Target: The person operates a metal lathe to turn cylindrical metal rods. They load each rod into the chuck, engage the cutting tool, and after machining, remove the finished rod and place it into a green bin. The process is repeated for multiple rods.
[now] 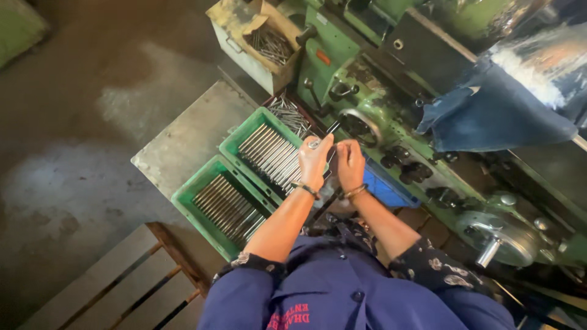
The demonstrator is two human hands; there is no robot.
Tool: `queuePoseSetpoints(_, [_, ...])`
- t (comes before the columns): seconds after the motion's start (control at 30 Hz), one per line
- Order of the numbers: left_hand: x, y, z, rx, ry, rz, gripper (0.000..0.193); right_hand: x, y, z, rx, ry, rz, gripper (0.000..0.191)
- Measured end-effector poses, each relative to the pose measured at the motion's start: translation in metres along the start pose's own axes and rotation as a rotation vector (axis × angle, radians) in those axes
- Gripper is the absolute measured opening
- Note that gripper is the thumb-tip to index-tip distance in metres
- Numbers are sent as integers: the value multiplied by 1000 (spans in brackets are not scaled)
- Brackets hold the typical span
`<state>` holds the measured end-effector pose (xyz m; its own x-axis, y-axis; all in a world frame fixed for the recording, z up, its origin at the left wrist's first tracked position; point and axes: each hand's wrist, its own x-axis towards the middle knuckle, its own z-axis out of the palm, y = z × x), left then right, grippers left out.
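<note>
My left hand point(314, 161) and my right hand point(350, 162) are held close together above the near end of a green crate point(230, 146) filled with metal rods. Both hands grip a thin dark metal rod point(332, 127) that sticks up between them toward the green lathe point(367, 91). A ring shows on my left hand and a band on each wrist. A second green crate point(183, 198) of rods lies nearer to me on the left.
A blue tray point(385, 189) sits under my right hand. A loose pile of rods point(290, 113) lies behind the crates. A grey box of rods point(269, 46) stands farther back. A blue cloth point(489, 110) hangs over the lathe. A wooden pallet point(116, 287) lies at lower left.
</note>
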<state>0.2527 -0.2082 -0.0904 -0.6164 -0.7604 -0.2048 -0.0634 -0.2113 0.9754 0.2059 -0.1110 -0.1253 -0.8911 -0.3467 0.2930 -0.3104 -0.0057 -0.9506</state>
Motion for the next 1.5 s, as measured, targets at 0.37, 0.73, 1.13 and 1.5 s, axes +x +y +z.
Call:
queuePoseSetpoints(0.37, [-13, -25, 2, 21, -364, -197, 43, 3, 29, -34, 310, 143, 577, 22])
queuePoseSetpoints(0.73, [48, -133, -79, 1142, -106, 50, 27, -18, 57, -116, 459, 362, 612, 26])
queuePoseSetpoints(1.13, [135, -139, -106, 1055, 151, 232, 40, -51, 70, -140, 398, 371, 676, 21])
queuePoseSetpoints(1.5, [42, -185, -262, 1042, 307, -80, 18, -49, 85, -82, 369, 175, 727, 22])
